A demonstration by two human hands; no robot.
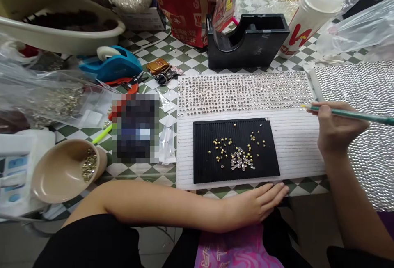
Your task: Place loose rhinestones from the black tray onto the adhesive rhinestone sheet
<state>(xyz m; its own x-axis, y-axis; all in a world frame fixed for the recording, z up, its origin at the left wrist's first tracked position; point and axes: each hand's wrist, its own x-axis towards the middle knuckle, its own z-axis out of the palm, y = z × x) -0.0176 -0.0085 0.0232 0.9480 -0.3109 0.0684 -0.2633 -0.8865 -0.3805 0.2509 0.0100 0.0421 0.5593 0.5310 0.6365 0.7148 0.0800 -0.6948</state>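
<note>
My right hand (334,130) pinches a green pencil (357,114) with a pale yellow tip. That tip points left, at the right end of the rows of rhinestones (243,91) on a white ridged board (295,145). Flat along the board's front edge lies my left hand (266,203), fingers stretched out and holding nothing. Between the hands and the rows, a black grooved tray (205,157) rests on the board. Loose clear rhinestones (241,162) are bunched on it, with gold-backed ones (218,143) scattered around them.
Behind the board stand a black tape dispenser (246,48), a white paper cup (310,17) and a red paper bag (187,9). At left are a blue tape dispenser (117,65) and a beige bowl (58,177) with stones. A silver studded sheet (363,91) lies at right.
</note>
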